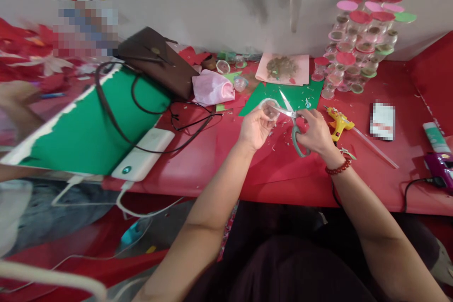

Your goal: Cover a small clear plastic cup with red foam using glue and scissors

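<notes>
My left hand point(255, 127) is closed on a small clear plastic cup point(271, 109), its round rim turned up. In my right hand point(314, 131) is a pair of scissors point(292, 115) with grey-green handles. Their blades are spread apart, one reaching to the cup and the other pointing away over a green sheet point(262, 97). Small pale scraps lie on the red paper beneath both hands. A yellow glue gun point(339, 124) rests just right of my right hand, a clear stick running out of its back.
Stacked clear cups with coloured discs point(354, 47) stand at the back right. A brown bag point(159, 61), a white power bank point(143, 153) and a pink cloth pouch point(213, 87) lie to the left. A phone point(382, 121) lies at right. Another person's arm point(21, 108) shows far left.
</notes>
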Motion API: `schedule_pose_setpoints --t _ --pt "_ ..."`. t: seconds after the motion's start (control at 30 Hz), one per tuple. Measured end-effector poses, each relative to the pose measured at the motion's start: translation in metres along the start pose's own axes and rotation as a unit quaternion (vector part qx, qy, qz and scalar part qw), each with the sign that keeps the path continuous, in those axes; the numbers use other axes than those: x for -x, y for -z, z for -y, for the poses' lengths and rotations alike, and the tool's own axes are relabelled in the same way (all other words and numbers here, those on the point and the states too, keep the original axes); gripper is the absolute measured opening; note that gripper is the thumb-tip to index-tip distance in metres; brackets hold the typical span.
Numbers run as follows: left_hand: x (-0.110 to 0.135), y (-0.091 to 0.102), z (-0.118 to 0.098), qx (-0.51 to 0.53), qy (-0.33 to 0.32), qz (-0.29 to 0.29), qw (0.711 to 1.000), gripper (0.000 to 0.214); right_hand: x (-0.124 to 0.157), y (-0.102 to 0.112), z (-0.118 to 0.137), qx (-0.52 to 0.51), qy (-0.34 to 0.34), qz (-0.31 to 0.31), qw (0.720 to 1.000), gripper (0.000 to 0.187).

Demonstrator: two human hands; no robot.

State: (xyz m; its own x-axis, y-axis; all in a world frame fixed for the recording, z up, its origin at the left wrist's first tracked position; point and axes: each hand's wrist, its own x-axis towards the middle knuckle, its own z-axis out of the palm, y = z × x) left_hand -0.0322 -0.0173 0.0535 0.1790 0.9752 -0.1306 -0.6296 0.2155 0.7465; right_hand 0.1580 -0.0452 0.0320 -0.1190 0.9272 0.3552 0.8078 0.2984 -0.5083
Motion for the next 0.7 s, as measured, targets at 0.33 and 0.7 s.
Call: schedule_pose_setpoints --t 0.33,0.7 --pt "-0.0048 0.0074 0.0027 -0.020 0.014 -0.005 1.000 0.042 -0.0039 0.0027 -0.0051 0.003 -0.015 -0.010 1.000 0.042" --pt "0.0012 -0.0020 -0.0001 0.008 -0.013 0.006 1.000 0.032 0.0008 -0.0004 -0.0028 -0.007 -0.029 -0.031 0.999 0.044"
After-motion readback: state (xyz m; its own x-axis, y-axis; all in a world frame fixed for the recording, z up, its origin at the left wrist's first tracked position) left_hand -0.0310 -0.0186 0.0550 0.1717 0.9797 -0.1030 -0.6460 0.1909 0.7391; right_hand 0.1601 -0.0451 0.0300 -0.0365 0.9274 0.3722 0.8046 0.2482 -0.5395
